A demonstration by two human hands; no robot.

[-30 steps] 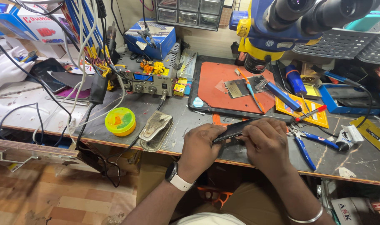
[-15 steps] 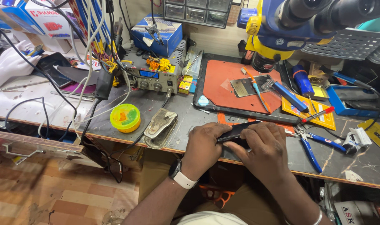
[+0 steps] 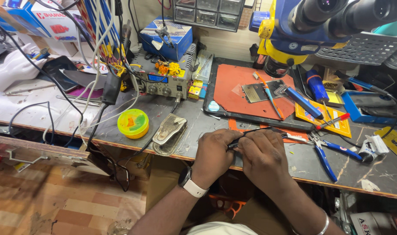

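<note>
Both hands have drawn closer together since the earlier frames: the left hand [image 3: 216,154] and right hand [image 3: 264,159] now curl over a thin dark phone [image 3: 250,132], pinching it between fingertips at the workbench's [image 3: 372,174] front edge. Blue-handled pliers [image 3: 326,152] lie just right; a yellow-green tin [image 3: 133,123] sits well left.

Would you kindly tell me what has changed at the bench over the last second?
The left hand and right hand have closed in together over the dark flat device, which showed more of its length a second ago and is now mostly covered by the fingers. Both hands keep hold of it. The yellow-green round tin, blue-handled pliers and orange mat lie as before.
</note>
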